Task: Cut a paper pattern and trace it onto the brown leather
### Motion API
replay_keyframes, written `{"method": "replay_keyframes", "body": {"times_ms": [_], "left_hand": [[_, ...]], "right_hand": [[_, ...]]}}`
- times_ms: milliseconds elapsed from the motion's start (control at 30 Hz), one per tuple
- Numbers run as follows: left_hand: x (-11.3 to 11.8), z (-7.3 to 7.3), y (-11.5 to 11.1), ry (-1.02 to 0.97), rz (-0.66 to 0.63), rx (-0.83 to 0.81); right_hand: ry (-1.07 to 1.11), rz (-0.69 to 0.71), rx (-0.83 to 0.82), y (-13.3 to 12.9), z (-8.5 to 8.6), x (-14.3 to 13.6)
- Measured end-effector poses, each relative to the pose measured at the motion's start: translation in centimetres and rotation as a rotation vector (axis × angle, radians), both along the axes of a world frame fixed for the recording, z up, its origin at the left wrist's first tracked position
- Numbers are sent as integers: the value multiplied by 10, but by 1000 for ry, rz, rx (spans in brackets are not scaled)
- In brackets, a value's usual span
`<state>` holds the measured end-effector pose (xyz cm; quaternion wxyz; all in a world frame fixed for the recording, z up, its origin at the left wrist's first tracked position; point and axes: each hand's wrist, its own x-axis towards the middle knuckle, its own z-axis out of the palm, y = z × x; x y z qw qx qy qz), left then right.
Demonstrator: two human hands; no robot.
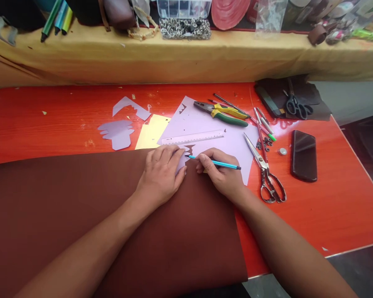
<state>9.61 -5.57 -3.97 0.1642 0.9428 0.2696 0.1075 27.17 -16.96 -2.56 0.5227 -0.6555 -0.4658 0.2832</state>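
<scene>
Right hand [222,174]: grip closed narrowly, thumb and fingers pinching a turquoise pen [225,164]. Left hand [160,174]: grip laid flat, palm down, fingers close together, pressing a lilac paper piece [181,161] onto a large brown sheet [81,198] over the red tabletop [329,215]. Markings: a scale on the clear ruler [192,137], figures too small to read. Pen, located at the brown sheet's far edge, tip at the paper piece; long axis nearly crosswise, tip towards nine o'clock and slightly away from the wearer, dark end past three. Surroundings, by clock from the tip: ruler, just past twelve; yellow-and-green pliers [220,113], one; scissors [262,162] (blades together, pointing about eleven), three; black phone [303,156], three, farther out; lilac cut-out [116,134], ten.
</scene>
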Motion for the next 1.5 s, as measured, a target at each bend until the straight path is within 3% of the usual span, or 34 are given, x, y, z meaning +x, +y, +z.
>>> {"method": "replay_keyframes", "body": {"times_ms": [1500], "left_hand": [[0,-2,0,-3,-15,51]], "right_hand": [[98,-71,-29,-2,-2,4]]}}
